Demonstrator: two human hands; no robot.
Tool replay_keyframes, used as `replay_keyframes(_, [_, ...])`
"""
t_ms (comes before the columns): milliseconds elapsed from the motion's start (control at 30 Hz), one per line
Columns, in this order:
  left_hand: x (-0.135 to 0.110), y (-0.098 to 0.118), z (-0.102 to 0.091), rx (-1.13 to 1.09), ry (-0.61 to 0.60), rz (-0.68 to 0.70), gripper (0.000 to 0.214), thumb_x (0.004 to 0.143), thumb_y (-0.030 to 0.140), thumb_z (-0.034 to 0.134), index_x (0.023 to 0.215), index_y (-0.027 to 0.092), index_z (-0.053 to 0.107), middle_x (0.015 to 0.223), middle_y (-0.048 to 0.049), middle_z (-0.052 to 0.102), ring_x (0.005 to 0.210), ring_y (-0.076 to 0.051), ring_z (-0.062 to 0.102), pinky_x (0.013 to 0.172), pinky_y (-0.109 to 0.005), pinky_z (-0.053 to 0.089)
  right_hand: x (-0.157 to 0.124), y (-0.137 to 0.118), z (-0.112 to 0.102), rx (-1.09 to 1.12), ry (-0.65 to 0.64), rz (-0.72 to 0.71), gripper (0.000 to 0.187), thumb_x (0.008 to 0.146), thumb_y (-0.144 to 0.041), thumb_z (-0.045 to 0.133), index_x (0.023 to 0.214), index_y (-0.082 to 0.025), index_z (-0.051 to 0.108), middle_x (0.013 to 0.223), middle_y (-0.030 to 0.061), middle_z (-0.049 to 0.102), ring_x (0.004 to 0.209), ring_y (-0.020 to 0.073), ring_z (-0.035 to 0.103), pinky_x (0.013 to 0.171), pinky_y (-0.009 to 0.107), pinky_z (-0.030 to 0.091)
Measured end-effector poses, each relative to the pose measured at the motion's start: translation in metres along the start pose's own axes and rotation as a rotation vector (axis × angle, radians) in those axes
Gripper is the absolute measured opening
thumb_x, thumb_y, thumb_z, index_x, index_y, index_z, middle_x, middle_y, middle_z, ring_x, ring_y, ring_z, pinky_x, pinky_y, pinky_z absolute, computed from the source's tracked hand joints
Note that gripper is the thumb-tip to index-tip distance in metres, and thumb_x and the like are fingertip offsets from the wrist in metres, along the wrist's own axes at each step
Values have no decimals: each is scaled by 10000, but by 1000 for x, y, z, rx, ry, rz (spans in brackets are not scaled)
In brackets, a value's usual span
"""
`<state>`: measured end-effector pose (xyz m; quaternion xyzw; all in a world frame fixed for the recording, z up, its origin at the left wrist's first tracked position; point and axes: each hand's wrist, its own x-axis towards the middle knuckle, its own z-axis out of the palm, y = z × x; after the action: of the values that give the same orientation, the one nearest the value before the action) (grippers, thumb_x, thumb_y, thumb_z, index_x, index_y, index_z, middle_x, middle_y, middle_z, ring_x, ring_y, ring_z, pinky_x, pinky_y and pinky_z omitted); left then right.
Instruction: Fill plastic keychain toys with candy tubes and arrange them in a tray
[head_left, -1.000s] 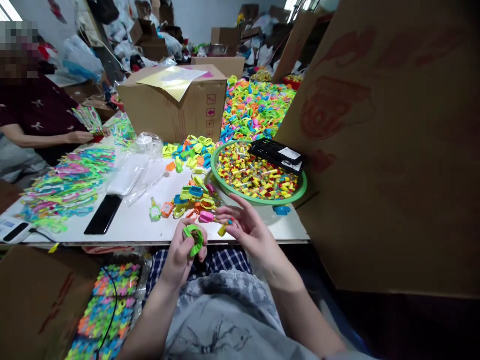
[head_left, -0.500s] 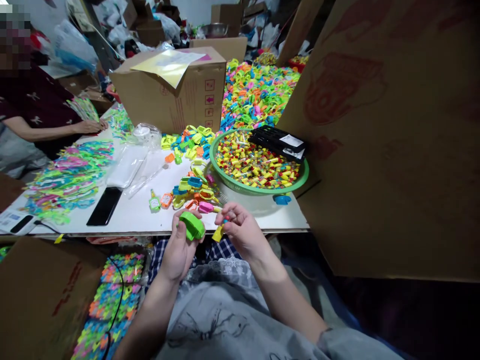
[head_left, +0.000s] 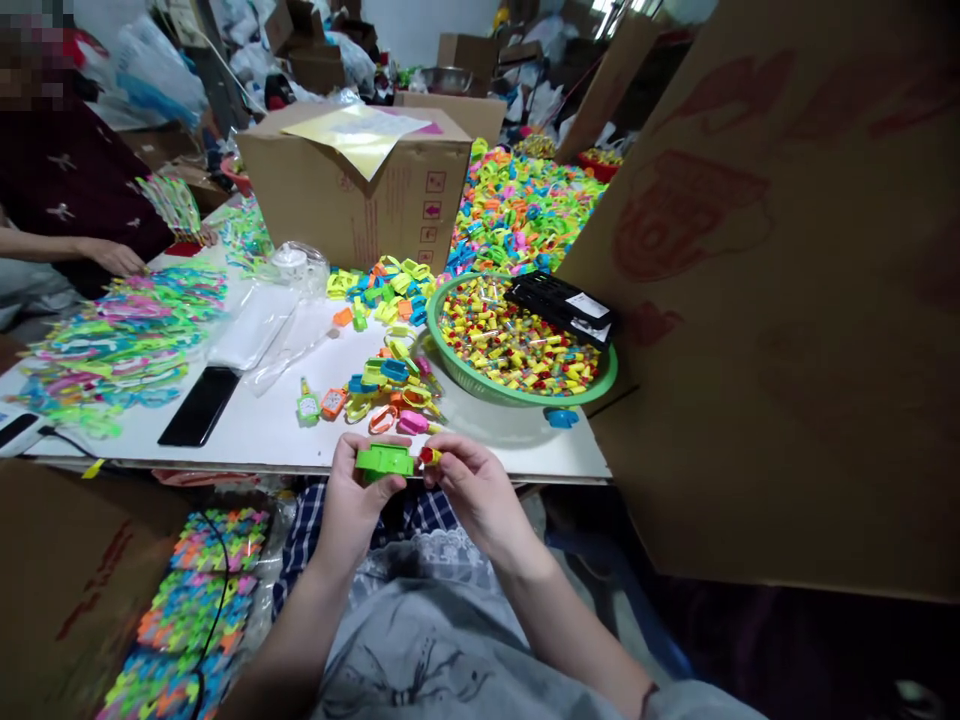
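Observation:
My left hand (head_left: 358,500) is closed around a green plastic toy watch case (head_left: 385,461), just off the table's front edge. Pinched in the fingertips of my right hand (head_left: 474,490) is a small yellow tube with a red end (head_left: 429,456), held close to the right side of the green case. Beyond my hands lie a pink toy watch piece (head_left: 412,422), an orange one with a dial (head_left: 334,403) and a green one (head_left: 307,406). Behind these is a loose pile of yellow, blue and orange pieces (head_left: 394,370).
A green basket (head_left: 480,385) full of small yellow and red tubes holds a black tray (head_left: 559,300). A cardboard box (head_left: 360,205) stands behind; a large carton (head_left: 750,330) walls the right. At left are a phone (head_left: 199,407), colourful straps (head_left: 127,330) and a co-worker's hand (head_left: 112,256).
My hands have come closer together, and the green case has turned level. The yellow tube now shows its red end toward the case. The co-worker's hand has moved to the strap pile.

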<state>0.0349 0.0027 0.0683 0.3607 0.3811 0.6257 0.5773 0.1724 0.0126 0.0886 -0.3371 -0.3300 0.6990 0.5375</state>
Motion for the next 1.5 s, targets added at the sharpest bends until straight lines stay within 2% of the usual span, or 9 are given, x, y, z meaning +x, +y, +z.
replay_keyframes(233, [-1,9,-8,-4,-83,65,425,761,369,720,936,244,353,830,21,636,719,-117,616,680,-242,473,0,11,2,-172,-98,-90,285,783,-477,669,903,-224,622,664,-31,574,566,91,514,531,213,414])
replay_keyframes(400, [0,17,-7,-90,-139,26,363,749,430,712,882,225,443,749,21,618,646,-121,588,632,-251,476,-3,7,6,-266,-137,-144,299,742,-431,722,918,-230,588,808,-7,588,674,100,552,590,210,459])
replay_keyframes(633, [0,8,-6,41,-64,236,185,753,258,717,843,246,555,977,0,589,937,-152,569,809,-271,471,-9,13,12,-124,-47,-50,303,749,-431,713,912,-232,553,759,-30,611,560,99,592,561,241,516])
replay_keyframes(800, [-1,6,-5,272,-94,407,109,765,190,675,839,244,615,1111,-36,569,1051,-199,545,897,-331,451,-9,10,9,-162,34,-103,269,692,-368,772,842,-215,610,874,13,690,759,140,650,674,261,555])
replay_keyframes(900, [-4,10,1,362,-87,393,131,787,225,653,916,242,644,1102,-62,608,1104,-235,545,969,-384,421,-8,5,5,-186,47,-151,242,678,-335,786,821,-219,627,920,25,708,877,165,664,753,288,563])
replay_keyframes(1067, [-10,10,8,259,2,276,382,776,278,685,1139,238,574,1114,-68,620,1011,-200,599,886,-307,480,-8,2,1,-241,44,-231,203,688,-304,780,822,-229,647,910,25,721,887,173,676,831,338,562])
replay_keyframes(1233, [-11,9,5,155,-10,166,399,792,341,663,1165,215,597,1118,-72,592,944,-185,594,826,-272,499,-11,3,0,-364,96,-295,202,691,-315,778,835,-228,665,859,27,707,835,172,672,798,327,560])
replay_keyframes(1367, [-12,17,6,48,-76,47,437,781,314,674,1200,240,577,985,-47,606,696,-123,591,674,-251,517,-15,1,-1,-409,120,-326,182,731,-317,748,874,-241,665,866,19,690,783,156,660,730,310,566])
replay_keyframes(1500, [-15,27,11,44,5,6,389,701,205,740,1065,238,607,815,1,612,684,-111,595,669,-213,504,-21,-8,-1,-575,99,-410,192,768,-290,721,955,-274,681,930,29,694,830,177,652,784,358,557])
